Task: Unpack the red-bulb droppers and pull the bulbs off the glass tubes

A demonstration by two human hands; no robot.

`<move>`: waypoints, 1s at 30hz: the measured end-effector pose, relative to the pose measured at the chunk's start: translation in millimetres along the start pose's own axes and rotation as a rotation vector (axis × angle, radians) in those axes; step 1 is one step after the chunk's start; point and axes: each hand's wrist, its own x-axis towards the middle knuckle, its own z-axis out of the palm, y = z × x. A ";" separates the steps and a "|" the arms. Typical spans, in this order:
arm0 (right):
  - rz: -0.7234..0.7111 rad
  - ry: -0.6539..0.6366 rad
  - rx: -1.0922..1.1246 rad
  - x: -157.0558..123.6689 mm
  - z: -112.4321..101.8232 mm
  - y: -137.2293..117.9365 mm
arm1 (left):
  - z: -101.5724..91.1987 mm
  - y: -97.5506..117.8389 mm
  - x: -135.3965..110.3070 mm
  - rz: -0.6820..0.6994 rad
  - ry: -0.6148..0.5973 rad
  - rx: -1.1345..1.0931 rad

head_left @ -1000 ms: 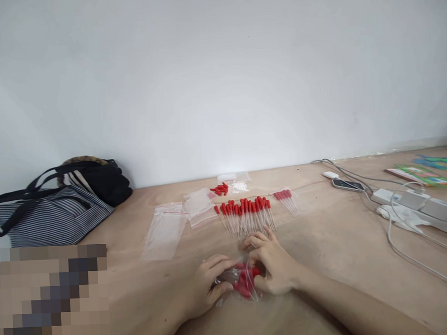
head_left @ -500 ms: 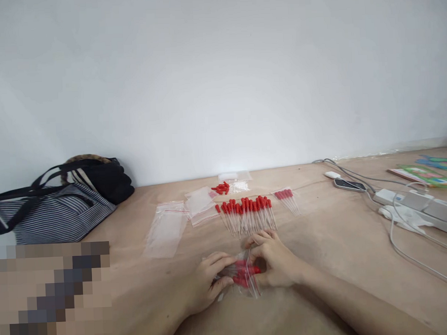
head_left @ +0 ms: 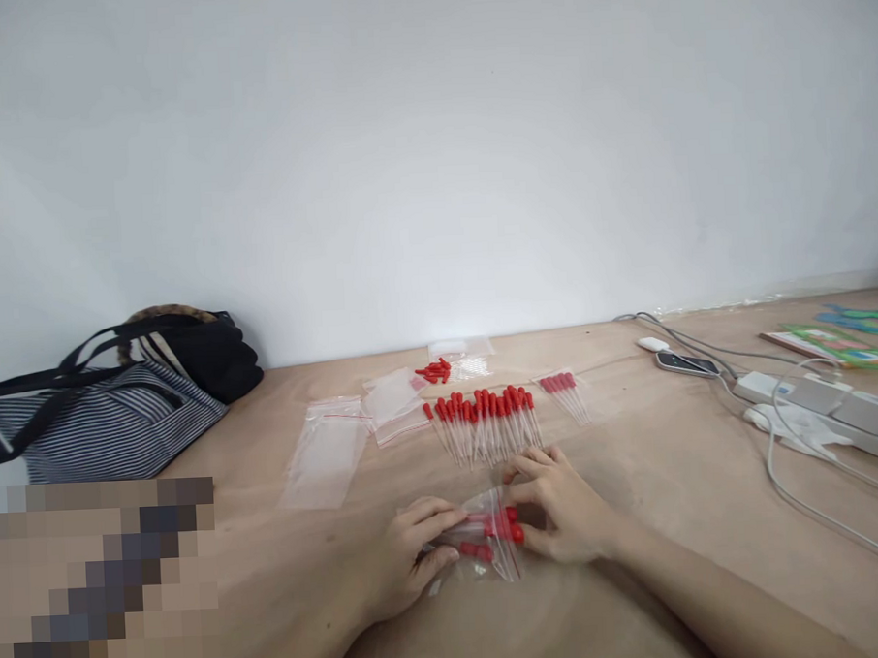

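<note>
Low in the middle, my left hand (head_left: 419,548) grips a clear zip bag (head_left: 503,559), thumb in front and fingers behind. Inside it lie several pipette droppers (head_left: 478,550) with red bulbs and clear stems; two bulbs poke past the bag's mouth on the right. My right hand (head_left: 559,503) is curled around those bulb ends, its thumb by the lower bulb; its exact contact is partly hidden. Just beyond the hands is a row of loose droppers (head_left: 487,419), bulbs pointing away. To its right, a filled bag of droppers (head_left: 564,391) lies flat.
Flat zip bags (head_left: 328,455) lie at left, others (head_left: 395,399) beside them. Loose red bulbs (head_left: 435,371) sit near the wall. A striped bag (head_left: 123,420) is far left. On the right are a power strip (head_left: 850,413), cables, a black device (head_left: 686,362) and colourful boards (head_left: 839,345).
My right hand has shifted slightly right, and the bag's mouth with the protruding bulbs has moved right too. My left hand stays nearly in place.
</note>
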 end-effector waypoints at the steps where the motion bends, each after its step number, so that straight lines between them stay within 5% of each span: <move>1: 0.010 -0.007 0.003 -1.7 -0.9 2.3 | 0.1 -0.2 0.1 0.008 0.000 0.002; 8: 0.005 -0.099 0.108 -4.0 -0.7 14.1 | 4.0 -7.5 -1.1 0.037 0.006 0.011; 13: 0.024 -0.047 0.197 -1.3 2.7 6.2 | 3.1 -6.2 -0.7 0.031 0.005 0.023; 23: 0.079 -0.051 -0.032 5.2 15.9 -14.7 | 3.1 -4.7 -0.6 0.028 0.024 0.013; 30: 0.048 -0.107 -0.034 4.0 3.0 -11.0 | 1.1 -2.7 0.2 0.013 -0.001 0.000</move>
